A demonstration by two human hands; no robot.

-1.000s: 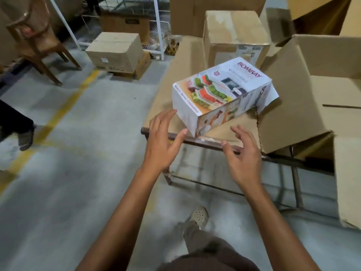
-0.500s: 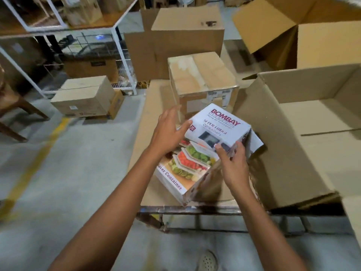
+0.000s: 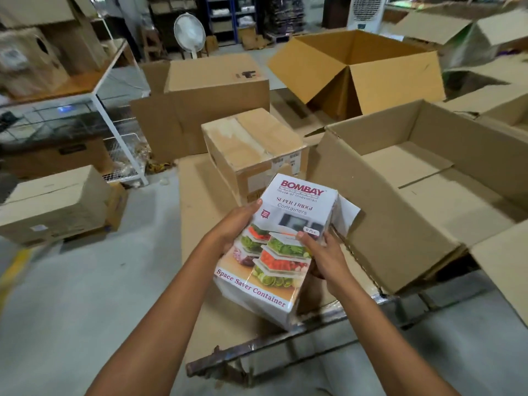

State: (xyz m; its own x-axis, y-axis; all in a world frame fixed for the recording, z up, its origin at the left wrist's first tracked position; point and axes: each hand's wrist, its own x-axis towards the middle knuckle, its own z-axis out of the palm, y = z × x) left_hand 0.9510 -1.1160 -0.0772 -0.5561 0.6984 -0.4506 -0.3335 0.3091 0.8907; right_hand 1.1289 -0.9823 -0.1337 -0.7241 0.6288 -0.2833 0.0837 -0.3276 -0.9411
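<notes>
- Since it is thin printed cardboard around plastic containers, the container box (image 3: 281, 212) in the head view should be light and fairly stiff. Its glossy faces may slip, and its walls would dent under a hard squeeze.
- The best hold is on both long sides, away from the loose end flap (image 3: 347, 215).
- The left hand (image 3: 235, 227) clasps the box's left side, and the right hand (image 3: 324, 260) clasps its right side with the thumb on top.
- The box sits tilted between the hands over the desk (image 3: 197, 212). The open carton (image 3: 400, 230) lies just right of the right hand.
</notes>
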